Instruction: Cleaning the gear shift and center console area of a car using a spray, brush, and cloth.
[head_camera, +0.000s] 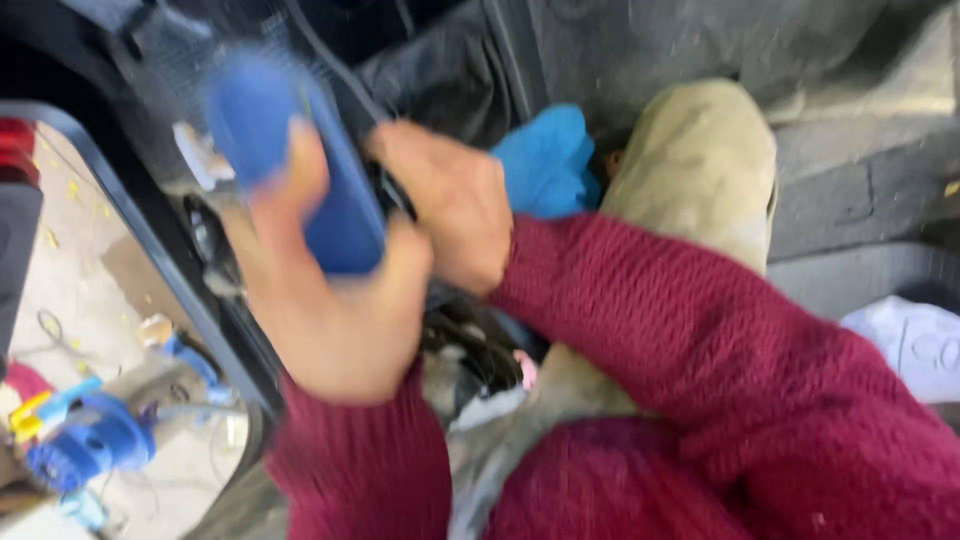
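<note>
Head view: left hand (335, 300) raised, clasping blue tool (300, 160).

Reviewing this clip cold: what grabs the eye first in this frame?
The blurred blue object at upper left of centre, gripped in the left hand, stands out first. The right hand lies just beside it, and both dark red knitted sleeves fill the lower half of the view. Behind the hands lies a bright blue cloth, next to a tan trouser knee.
</note>
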